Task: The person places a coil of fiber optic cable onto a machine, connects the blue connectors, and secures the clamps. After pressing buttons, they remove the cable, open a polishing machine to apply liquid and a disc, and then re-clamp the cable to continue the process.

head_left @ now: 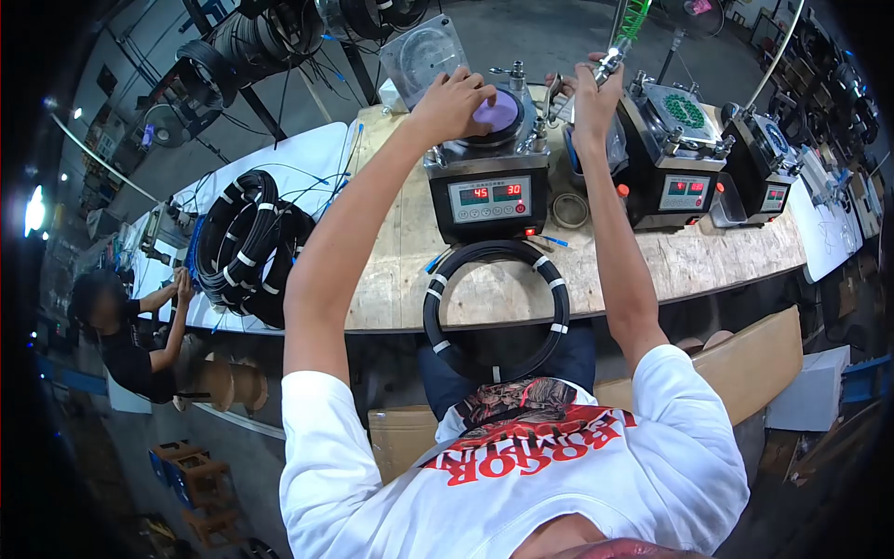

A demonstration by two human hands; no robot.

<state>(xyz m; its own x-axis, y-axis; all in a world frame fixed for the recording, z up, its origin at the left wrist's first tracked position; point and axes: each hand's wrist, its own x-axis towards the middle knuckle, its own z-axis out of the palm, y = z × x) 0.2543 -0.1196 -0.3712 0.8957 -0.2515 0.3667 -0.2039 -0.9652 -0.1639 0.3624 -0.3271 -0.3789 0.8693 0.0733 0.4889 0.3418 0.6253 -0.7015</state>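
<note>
Bright centre — dark, warped edges

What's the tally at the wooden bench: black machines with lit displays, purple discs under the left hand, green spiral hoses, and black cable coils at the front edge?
Black machines: 3
Purple disc: 1
Green spiral hose: 1
Black cable coil: 1
Total: 6

On bench (386, 279), L→R: mach1 (492, 197), mach2 (677, 186), mach3 (775, 186) | jar (570, 211) btwn mach1 & mach2 | coil (434, 303) in frt of mach1, over near edge | coil pile (247, 244) on side tbl (307, 156), L of bench
</note>
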